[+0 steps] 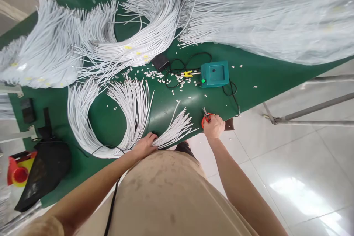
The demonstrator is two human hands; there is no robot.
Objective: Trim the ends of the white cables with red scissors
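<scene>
My left hand (145, 145) is closed around a small bundle of white cables (175, 129) at the table's front edge. The cables' loose ends fan out to the right of that hand. Red-handled scissors (206, 117) are in my right hand (214, 127), over the table's edge with the blades pointing away from me. Left of the held bundle, a larger looped bundle of white cables (79, 118) lies on the green table, its cut ends spread upward. The blades are apart from the cables.
Big piles of white cables (166, 25) and a plastic-wrapped cable bundle (276, 18) fill the far side. A teal box (215, 74) with a yellow clip (188, 74) stands mid-table near scattered white bits (157, 75). A black bag (49, 164) lies left; metal bars (312, 112) stand right.
</scene>
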